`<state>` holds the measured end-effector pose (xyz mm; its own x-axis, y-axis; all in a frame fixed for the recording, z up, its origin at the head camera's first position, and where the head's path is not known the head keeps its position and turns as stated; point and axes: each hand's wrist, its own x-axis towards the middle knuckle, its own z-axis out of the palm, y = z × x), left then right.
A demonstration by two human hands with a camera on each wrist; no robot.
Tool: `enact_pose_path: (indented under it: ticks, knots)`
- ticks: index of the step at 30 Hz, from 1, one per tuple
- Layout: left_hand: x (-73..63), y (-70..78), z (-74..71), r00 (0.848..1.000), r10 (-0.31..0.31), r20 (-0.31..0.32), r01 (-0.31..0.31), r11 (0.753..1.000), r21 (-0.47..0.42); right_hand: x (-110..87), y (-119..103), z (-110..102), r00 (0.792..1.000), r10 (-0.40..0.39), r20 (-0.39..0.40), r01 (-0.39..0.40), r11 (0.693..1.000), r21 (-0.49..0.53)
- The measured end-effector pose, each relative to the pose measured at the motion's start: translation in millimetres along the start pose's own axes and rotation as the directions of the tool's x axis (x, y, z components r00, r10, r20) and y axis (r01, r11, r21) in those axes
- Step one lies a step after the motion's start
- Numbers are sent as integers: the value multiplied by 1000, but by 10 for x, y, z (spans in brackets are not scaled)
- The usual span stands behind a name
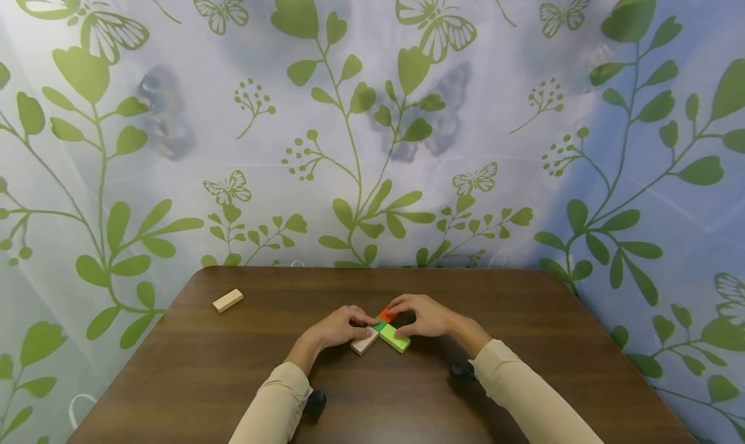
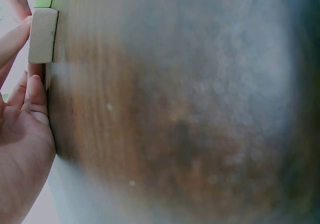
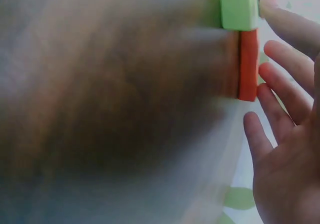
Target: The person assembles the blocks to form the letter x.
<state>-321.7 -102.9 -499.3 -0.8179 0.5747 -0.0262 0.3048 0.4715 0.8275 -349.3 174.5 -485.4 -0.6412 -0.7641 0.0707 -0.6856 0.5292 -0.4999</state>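
Note:
Four flat blocks lie together on the table in a cross-like cluster: a pale wooden block (image 1: 364,342), a lime green block (image 1: 395,338), a darker green block (image 1: 380,324) and an orange block (image 1: 387,315). My left hand (image 1: 337,326) has its thumb at the pale block, while its forefinger reaches to the darker green one. Across from it, my right hand (image 1: 427,316) touches the lime block with the thumb and the orange block with extended fingertips. In the right wrist view, fingers lie along the side of the orange block (image 3: 248,65). Fingers partly cover the darker green block.
Apart from the cluster, a single pale wooden block (image 1: 227,300) lies at the table's far left. The brown table (image 1: 262,366) ends at a leaf-patterned curtain (image 1: 361,140) behind it. Dark wrist devices (image 1: 462,371) sit below both forearms.

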Motion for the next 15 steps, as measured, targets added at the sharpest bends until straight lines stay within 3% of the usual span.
enact_pose_path:
  ticks: [15]
  knots:
    - [4,64,-21,1000,0,7,0,1000,13,-69,-37,93,999,44,-16,-44,999,-1]
